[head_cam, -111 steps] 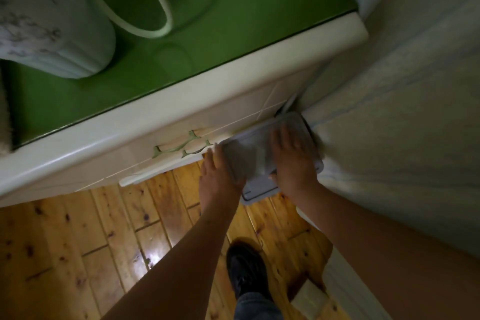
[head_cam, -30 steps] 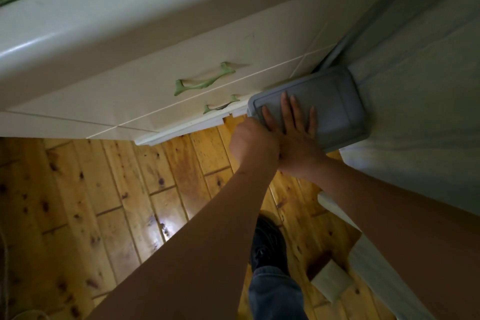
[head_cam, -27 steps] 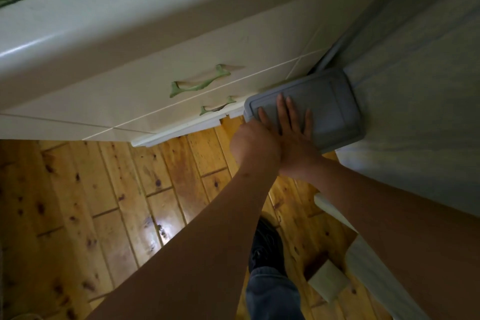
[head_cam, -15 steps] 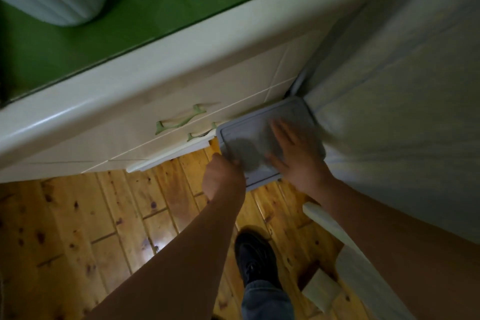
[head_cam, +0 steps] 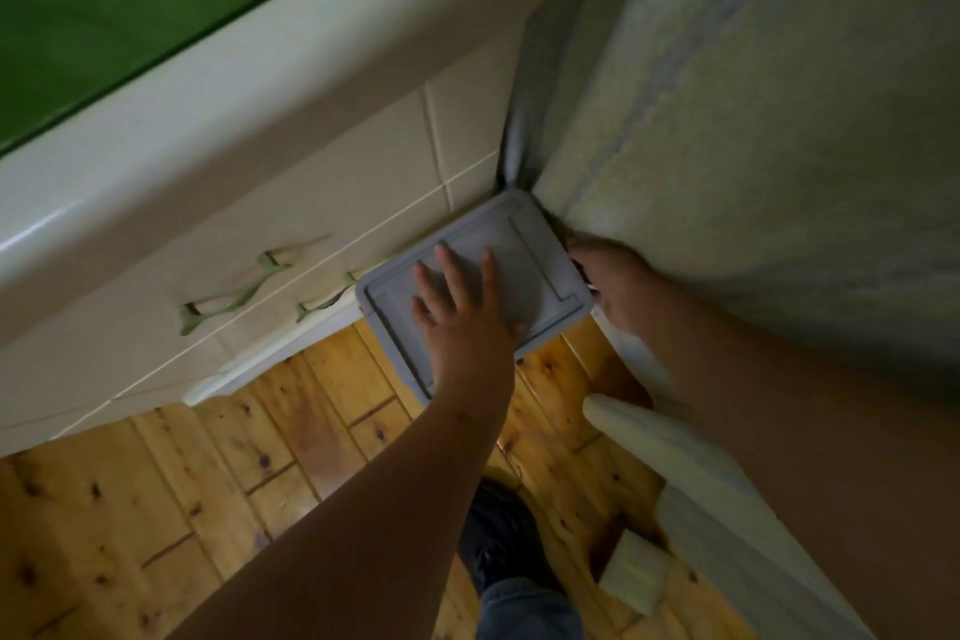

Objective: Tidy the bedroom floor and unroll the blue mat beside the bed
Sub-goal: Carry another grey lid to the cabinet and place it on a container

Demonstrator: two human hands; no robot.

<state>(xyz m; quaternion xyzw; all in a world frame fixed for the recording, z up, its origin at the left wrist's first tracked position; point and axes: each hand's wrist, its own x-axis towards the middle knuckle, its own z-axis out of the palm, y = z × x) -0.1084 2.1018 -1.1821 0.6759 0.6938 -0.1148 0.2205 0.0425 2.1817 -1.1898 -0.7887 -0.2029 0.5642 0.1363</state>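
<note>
Home bedroom, bed (head_cam: 779,130), drawered nightstand (head_cam: 322,224), wooden floor (head_cam: 156,509)

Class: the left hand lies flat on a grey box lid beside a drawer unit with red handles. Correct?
No. The head view shows green handles, not red; the left hand does lie flat on the grey box lid beside the drawer unit.

Smooth, matt grey plastic for the box lid (head_cam: 524,270). Glossy varnished wood with dark knots for the floor planks (head_cam: 291,437). Smooth cream lacquer, softly shining, on the nightstand (head_cam: 322,182); glossy green on its top (head_cam: 104,0). Pale, matt, finely textured cloth for the bed cover (head_cam: 779,146).
</note>
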